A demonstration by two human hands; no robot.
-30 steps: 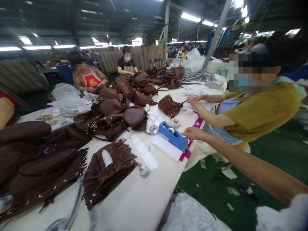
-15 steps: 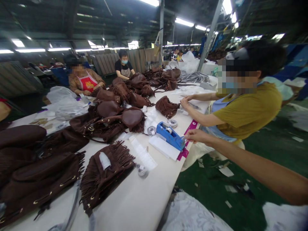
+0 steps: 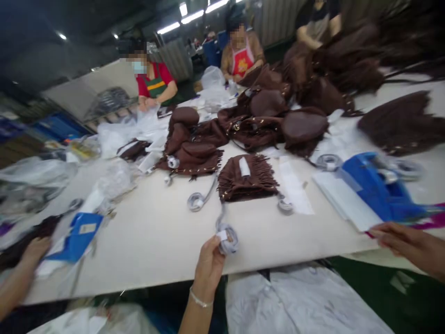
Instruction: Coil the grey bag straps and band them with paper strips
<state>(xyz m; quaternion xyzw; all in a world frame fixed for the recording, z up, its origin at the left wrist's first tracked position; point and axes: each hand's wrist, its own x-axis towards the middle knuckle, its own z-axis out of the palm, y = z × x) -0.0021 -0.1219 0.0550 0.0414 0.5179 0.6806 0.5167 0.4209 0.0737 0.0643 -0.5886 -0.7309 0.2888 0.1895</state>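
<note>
My left hand (image 3: 209,260), with a bracelet on its wrist, grips a coiled grey-wrapped strap (image 3: 228,240) at the table's front edge. A white band crosses the coil, and its strap runs up to a brown fringed bag (image 3: 245,183) lying on the table. Another grey coil (image 3: 285,204) lies at the bag's right corner. On the right, my right hand (image 3: 405,241) has its fingertips pinched together near a white pad (image 3: 351,199) and the blue tape dispenser (image 3: 380,185). Blur hides what is between those fingertips, if anything.
Several brown bags (image 3: 250,116) are heaped across the table. A co-worker's hand (image 3: 36,250) is at the left beside a second blue dispenser (image 3: 79,234). People sit across the table. Plastic bags (image 3: 118,134) lie at the left; a white-covered bundle (image 3: 299,301) is below the edge.
The view has swung left and down. My right hand has come away from the dispenser's front end. My left hand, unseen before, now shows with the coiled strap.
</note>
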